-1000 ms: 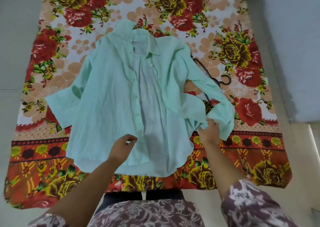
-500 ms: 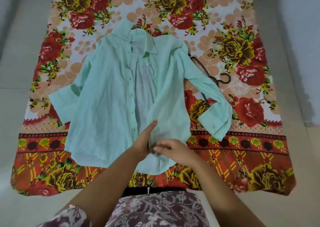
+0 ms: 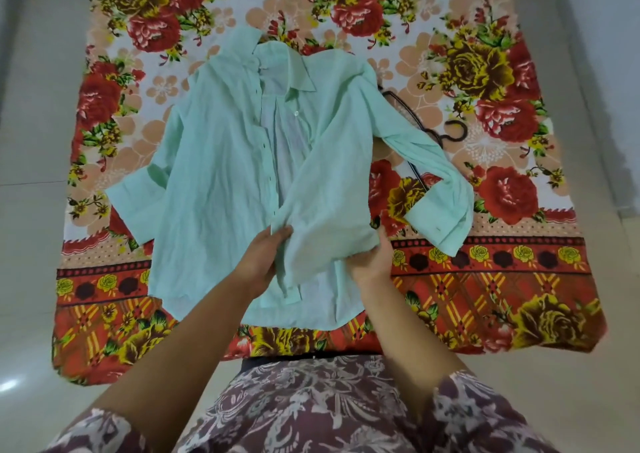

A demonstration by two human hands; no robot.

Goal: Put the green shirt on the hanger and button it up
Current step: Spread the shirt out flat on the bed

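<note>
The green shirt (image 3: 221, 189) lies front up and unbuttoned on the floral sheet (image 3: 485, 72), collar at the far end. My left hand (image 3: 265, 258) grips the inner edge of the shirt's right front panel near the hem. On the outer side of that same panel, my right hand (image 3: 372, 262) holds the lifted cloth from underneath, fingers mostly hidden. A dark hanger (image 3: 446, 134) lies on the sheet to the right, its frame partly under the right sleeve and only the hook and some wire showing.
The floral sheet is spread on a pale tiled floor (image 3: 31, 141). A wall (image 3: 609, 54) runs along the right side. My patterned clothing (image 3: 311, 411) fills the bottom of the view.
My right hand let go of the right sleeve cuff and came in to the front panel. Both hands now hold the panel's lower part lifted, spread slightly apart.
</note>
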